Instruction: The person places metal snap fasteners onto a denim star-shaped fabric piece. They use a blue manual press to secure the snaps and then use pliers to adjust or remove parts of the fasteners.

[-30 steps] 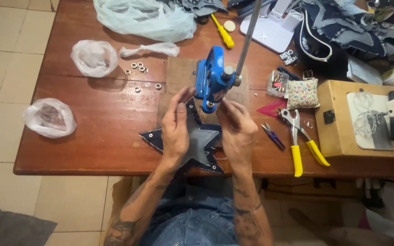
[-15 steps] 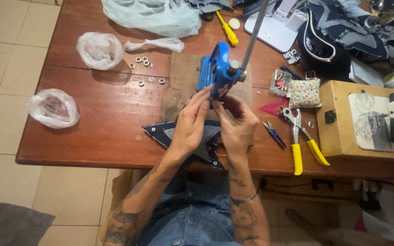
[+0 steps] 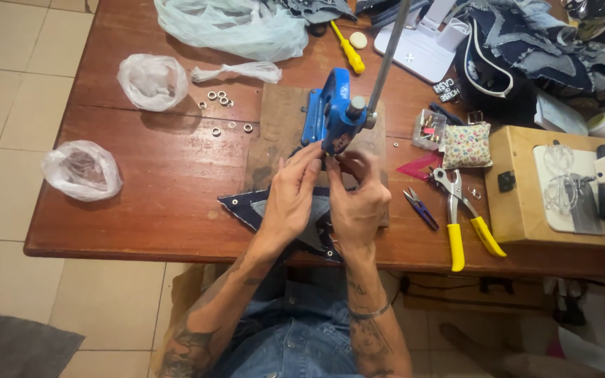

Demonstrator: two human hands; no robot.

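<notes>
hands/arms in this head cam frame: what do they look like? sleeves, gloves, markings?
Both forearms are bare, with no gloves or sleeves. The left hand sits on a forearm with dark tattoos near the elbow. The right hand has a thin bracelet at the wrist and tattoos along its forearm.

I see a bright blue press [image 3: 328, 115] with a grey steel lever [image 3: 385, 56], standing on a brown board [image 3: 281, 133]. Under my hands lies a dark navy denim star [image 3: 260, 208] with a paler blue-grey centre and white-flecked edges. The table [image 3: 162, 189] is reddish-brown wood. Far left, silver rings [image 3: 218, 98] lie beside whitish translucent bags [image 3: 152, 80]. To the right I see pliers [image 3: 460, 217] with yellow handles, a yellow screwdriver [image 3: 348, 52], a pink triangle [image 3: 418, 168], and a cream pincushion [image 3: 465, 145] with a small floral print. The box [image 3: 519, 189] at right is pale tan wood. The floor [image 3: 8, 77] is beige tile. My clothing [image 3: 295, 329] is mid-blue denim.
</notes>
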